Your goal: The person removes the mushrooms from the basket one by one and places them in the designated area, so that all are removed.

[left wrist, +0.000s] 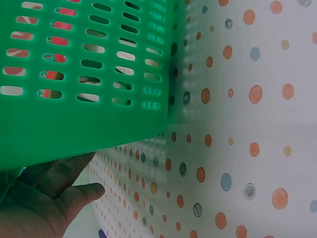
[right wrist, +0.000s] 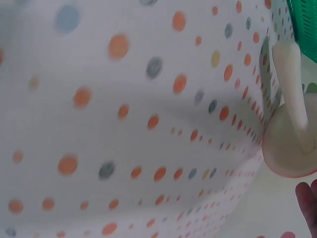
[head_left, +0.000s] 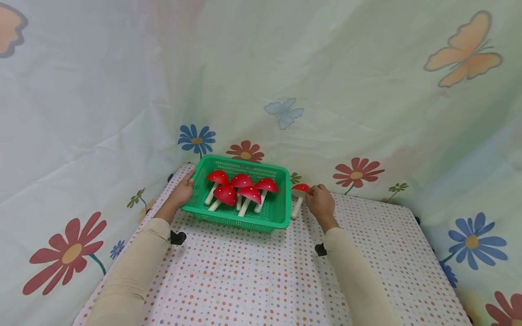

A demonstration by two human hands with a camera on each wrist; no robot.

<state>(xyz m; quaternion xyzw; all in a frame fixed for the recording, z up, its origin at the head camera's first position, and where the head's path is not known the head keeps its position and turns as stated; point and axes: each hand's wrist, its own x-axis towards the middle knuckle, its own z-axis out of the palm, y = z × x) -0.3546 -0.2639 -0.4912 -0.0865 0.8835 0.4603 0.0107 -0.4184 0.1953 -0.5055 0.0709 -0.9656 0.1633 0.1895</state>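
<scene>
Head view: green perforated plastic basket [head_left: 232, 219] sits on a white polka-dotted tablecloth [head_left: 240, 271], near a floral backdrop [head_left: 228, 90]. Inside: five toy mushrooms [head_left: 249, 194], red white-spotted caps, cream stems. A sixth mushroom [head_left: 299, 201], same type, is just right of the basket, stem slanting toward the viewer. Right hand [head_left: 321, 203] pinches its cap at the right edge. Left hand [head_left: 181, 192] rests at the basket's left side, fingers extended, not clenched.

Left wrist view: thumb is straight; other fingers pass partly behind the basket.

Right wrist view: sixth mushroom's pale cap underside faces the camera; fingertips [right wrist: 307, 206] cut off at frame edge, full grip not visible.
</scene>
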